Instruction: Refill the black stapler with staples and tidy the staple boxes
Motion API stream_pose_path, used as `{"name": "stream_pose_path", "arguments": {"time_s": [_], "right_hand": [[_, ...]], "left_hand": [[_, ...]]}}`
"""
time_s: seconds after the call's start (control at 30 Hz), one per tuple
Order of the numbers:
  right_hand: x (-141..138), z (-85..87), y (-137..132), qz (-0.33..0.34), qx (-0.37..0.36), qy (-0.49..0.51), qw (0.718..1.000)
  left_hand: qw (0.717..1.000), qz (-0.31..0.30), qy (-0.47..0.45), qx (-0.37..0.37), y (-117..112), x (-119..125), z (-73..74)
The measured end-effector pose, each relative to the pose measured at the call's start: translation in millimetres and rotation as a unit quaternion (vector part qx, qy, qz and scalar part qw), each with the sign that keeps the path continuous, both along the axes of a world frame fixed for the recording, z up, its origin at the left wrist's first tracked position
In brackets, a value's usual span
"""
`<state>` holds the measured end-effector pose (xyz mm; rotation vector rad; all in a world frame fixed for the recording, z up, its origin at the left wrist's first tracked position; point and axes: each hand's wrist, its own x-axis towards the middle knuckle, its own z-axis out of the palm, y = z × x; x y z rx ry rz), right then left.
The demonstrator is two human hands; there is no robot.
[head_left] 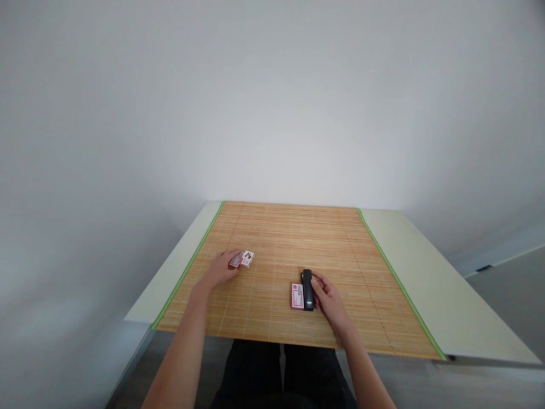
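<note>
My left hand is closed around a small red-and-white box on the left part of the bamboo mat. Touching that box on its right is a small white box with a dark picture on top. On the near middle of the mat, my right hand grips a black stapler from its right side, thumb on top. Against the stapler's left side lies another red-and-white box, flat with its label up. The fingers under the stapler are partly hidden.
The bamboo mat with green edging covers the middle of a white table. A pale wall rises behind the table and along the left. My legs are below the near edge.
</note>
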<state>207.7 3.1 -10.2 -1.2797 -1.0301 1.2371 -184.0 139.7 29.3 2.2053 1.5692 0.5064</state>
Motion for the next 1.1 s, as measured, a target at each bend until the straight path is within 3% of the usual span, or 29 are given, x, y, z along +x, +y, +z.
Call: {"name": "stream_pose_path", "arguments": {"time_s": [0.17, 0.23, 0.3, 0.43, 0.5, 0.57, 0.73, 0.97, 1.1], "right_hand": [[-1.1, -1.2, 1.7, -0.003, 0.000, 0.002, 1.000], [-1.9, -1.5, 1.8, -0.009, -0.009, 0.002, 1.000], [-2.2, -2.0, 2.0, -0.011, -0.014, 0.002, 1.000], [-1.7, -3.0, 2.5, -0.007, -0.009, -0.002, 1.000], [-1.5, -2.9, 2.5, -0.006, -0.003, -0.003, 1.000], [-1.6, -2.5, 2.1, -0.007, 0.000, -0.003, 1.000], [-1.7, -2.5, 1.2, -0.008, 0.003, -0.011, 1.000], [0.1, -4.9, 2.6, 0.006, 0.010, -0.018, 1.000], [0.3, -0.8, 0.3, 0.001, 0.011, -0.014, 1.000]], "left_hand": [[1.000, 0.027, -0.001, -0.005, -11.7, -7.7, 9.1], [0.999, 0.044, -0.015, 0.010, -25.5, 2.0, 17.4], [0.998, 0.031, -0.042, 0.030, -44.5, 28.7, 28.2], [0.982, -0.137, -0.131, 0.023, -84.9, 112.8, 45.5], [0.975, -0.178, -0.130, -0.005, -97.8, 147.3, 45.5], [0.974, -0.193, -0.113, -0.024, -104.0, 166.7, 40.0], [0.972, -0.207, -0.109, -0.025, -101.8, 172.9, 24.6], [0.964, -0.223, -0.141, -0.028, -102.7, 181.8, 20.6], [0.967, -0.174, -0.185, 0.008, -97.1, 164.8, 18.4]]}}
